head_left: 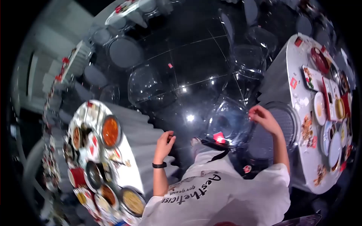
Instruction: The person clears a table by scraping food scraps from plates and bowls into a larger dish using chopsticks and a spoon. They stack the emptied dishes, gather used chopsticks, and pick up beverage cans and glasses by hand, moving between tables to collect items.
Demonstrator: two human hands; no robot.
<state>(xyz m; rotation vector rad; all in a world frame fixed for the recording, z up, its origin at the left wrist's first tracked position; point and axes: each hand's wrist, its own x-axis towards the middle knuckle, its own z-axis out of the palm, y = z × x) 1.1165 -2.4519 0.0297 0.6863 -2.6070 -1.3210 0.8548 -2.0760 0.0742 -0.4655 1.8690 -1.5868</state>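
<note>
My left hand [164,144], with a black band [159,165] at the wrist, hangs beside the grey cloth of the left table. Its fingers are loosely bent and apart, and nothing shows in them. On the other side, my right hand [261,116] is raised near a clear plastic chair [230,118] and a grey round-backed chair [277,132]. The fingers of that hand are drawn together; whatever they hold, if anything, is too small to name. A red and white packet [219,138] lies on the clear chair, close to my legs.
The left table [132,165] bears several dishes, one with red-orange food [111,131]. The right table [296,100] carries plates, trays and food scraps. Clear chairs [145,84] stand on the dark tiled floor [184,56], where a small red paper [170,65] lies.
</note>
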